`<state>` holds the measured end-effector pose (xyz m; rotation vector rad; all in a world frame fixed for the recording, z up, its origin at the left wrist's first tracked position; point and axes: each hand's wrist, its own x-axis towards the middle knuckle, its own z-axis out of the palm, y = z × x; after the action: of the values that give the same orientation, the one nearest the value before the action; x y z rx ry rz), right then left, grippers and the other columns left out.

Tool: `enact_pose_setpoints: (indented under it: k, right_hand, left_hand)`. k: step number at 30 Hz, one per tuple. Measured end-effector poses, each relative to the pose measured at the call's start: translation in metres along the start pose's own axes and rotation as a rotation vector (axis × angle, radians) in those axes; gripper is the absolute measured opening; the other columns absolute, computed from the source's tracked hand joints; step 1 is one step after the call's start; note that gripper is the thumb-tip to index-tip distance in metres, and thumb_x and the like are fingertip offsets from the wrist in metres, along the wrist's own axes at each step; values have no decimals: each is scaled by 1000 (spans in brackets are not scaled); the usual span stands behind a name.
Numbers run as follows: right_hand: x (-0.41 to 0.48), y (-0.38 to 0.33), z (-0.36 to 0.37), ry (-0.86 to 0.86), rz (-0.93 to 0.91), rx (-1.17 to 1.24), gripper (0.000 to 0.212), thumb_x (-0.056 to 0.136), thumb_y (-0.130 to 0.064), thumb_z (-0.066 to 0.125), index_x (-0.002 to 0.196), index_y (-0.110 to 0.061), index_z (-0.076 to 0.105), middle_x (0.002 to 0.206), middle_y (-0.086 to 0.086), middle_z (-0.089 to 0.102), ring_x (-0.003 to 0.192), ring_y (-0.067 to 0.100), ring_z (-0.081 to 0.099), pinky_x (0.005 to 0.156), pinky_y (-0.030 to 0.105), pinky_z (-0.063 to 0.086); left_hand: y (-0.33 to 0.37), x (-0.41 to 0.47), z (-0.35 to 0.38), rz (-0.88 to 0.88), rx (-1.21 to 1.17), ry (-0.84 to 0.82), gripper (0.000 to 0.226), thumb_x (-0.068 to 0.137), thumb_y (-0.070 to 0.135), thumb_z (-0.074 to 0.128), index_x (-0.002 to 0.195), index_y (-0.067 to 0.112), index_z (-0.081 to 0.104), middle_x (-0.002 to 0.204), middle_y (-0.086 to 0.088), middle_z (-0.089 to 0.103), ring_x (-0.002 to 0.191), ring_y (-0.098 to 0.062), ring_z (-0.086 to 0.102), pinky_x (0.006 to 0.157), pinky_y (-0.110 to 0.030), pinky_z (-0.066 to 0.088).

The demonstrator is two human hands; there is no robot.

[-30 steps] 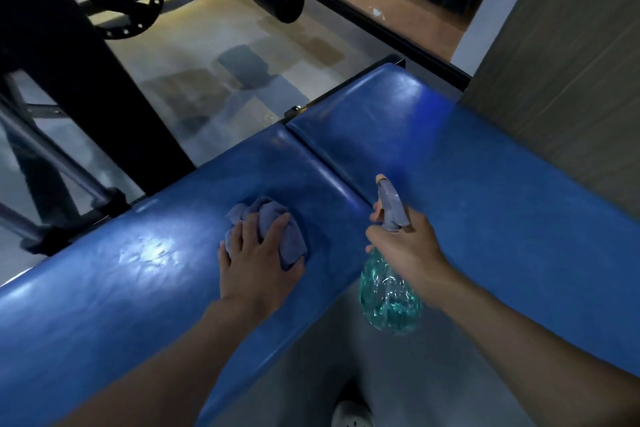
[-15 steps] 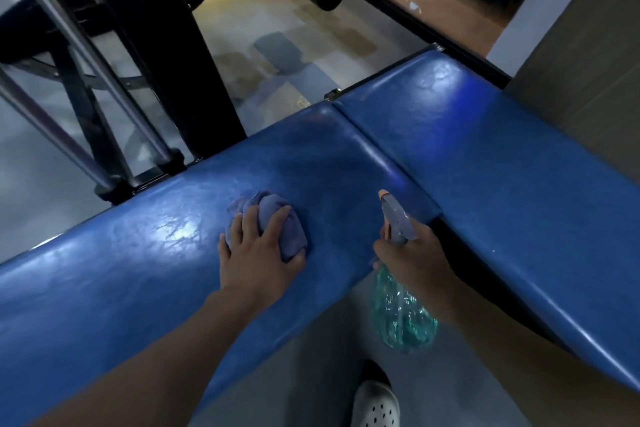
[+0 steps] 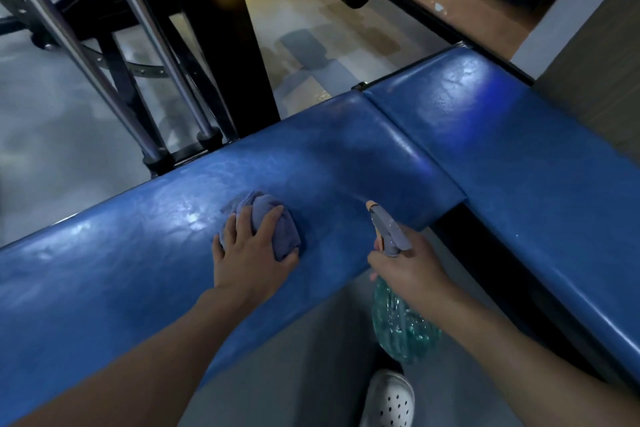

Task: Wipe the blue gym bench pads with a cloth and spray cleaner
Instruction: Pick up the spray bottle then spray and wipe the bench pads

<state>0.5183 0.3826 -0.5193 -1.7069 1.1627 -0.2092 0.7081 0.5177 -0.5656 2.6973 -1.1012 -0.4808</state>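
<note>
The left hand [image 3: 251,258], fingers curled, cups a bunched cloth [image 3: 275,227] on the blue pad [image 3: 104,270]. The right hand [image 3: 412,269] grips a spray bottle [image 3: 403,326].

The head camera looks steeply down, close over the blue bench pad [image 3: 104,270].

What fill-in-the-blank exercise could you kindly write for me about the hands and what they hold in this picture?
1. The left hand holds a crumpled ____ down on the blue bench pad.
2. The right hand grips a teal spray ____.
3. On the floor below shows a white ____.

Missing words: cloth; bottle; shoe.
</note>
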Motion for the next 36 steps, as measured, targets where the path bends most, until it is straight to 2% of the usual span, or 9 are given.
enact_pose_setpoints:
  k: [5,8,10,14,18,21,27,32,36]
  right_hand:
    - [-20,-4,16,7,0,135,18,69,-13,60,86,-18,60,74,-4,57,66,20,58,66,41,54]
    - [-32,-8,28,-25,-11,177,25,63,-17,59,88,-18,59,74,-1,53,65,21,50,59,44,48]
    - [-37,-10,37,-44,-21,178,25,63,-18,59,88,-19,60,75,-3,52,65,18,48,64,50,52]
    - [-49,-14,54,-100,-36,97,16,74,-6,60,86,-17,59,72,-2,52,65,19,50,63,38,50]
    - [-63,-18,74,-86,-23,-10,16,62,-24,57,68,-17,44,59,-5,43,61,35,55,63,49,53]
    - [-68,-21,83,-78,-47,9,15,60,-27,56,68,-20,46,60,-9,46,61,26,52,67,51,56]
    - [-86,-35,112,-168,-59,65,30,74,-5,60,102,-18,63,80,-1,57,68,16,53,60,25,46]
    - [-100,-43,140,-239,-62,27,16,72,-11,59,88,-15,59,78,-3,56,66,19,57,63,33,47]
    - [-113,-44,158,-224,-86,-81,14,64,-26,55,67,-22,42,64,-6,45,62,33,56,60,47,50]
  left_hand:
    - [-24,-18,-1,-15,-11,7,76,82,65,55,147,51,19,163,1,1,150,-32,6,119,-54,14]
    - [-39,-30,-2,-37,-11,1,76,82,66,54,146,52,17,163,1,1,151,-30,4,120,-53,13]
    - [-49,-38,-4,-47,-13,2,76,82,67,54,146,53,15,163,3,0,150,-30,5,120,-53,14]
    - [-69,-54,-8,-64,-26,3,75,81,67,53,145,54,15,163,6,-4,150,-29,4,120,-52,13]
    - [-92,-71,-13,-92,-34,2,77,81,67,52,147,52,16,163,7,-4,149,-30,5,119,-54,14]
    - [-104,-81,-16,-112,-34,-8,77,80,68,49,147,52,15,162,6,-3,149,-31,5,119,-54,13]
    - [-139,-108,-24,-160,-40,16,77,81,65,53,147,53,15,162,5,-1,148,-32,9,119,-54,14]
    - [-169,-127,-26,-204,-29,39,79,80,66,55,146,53,14,163,4,-1,148,-31,10,118,-54,16]
    - [-189,-141,-27,-234,-42,58,78,80,66,55,147,52,17,164,3,0,148,-31,11,119,-54,16]
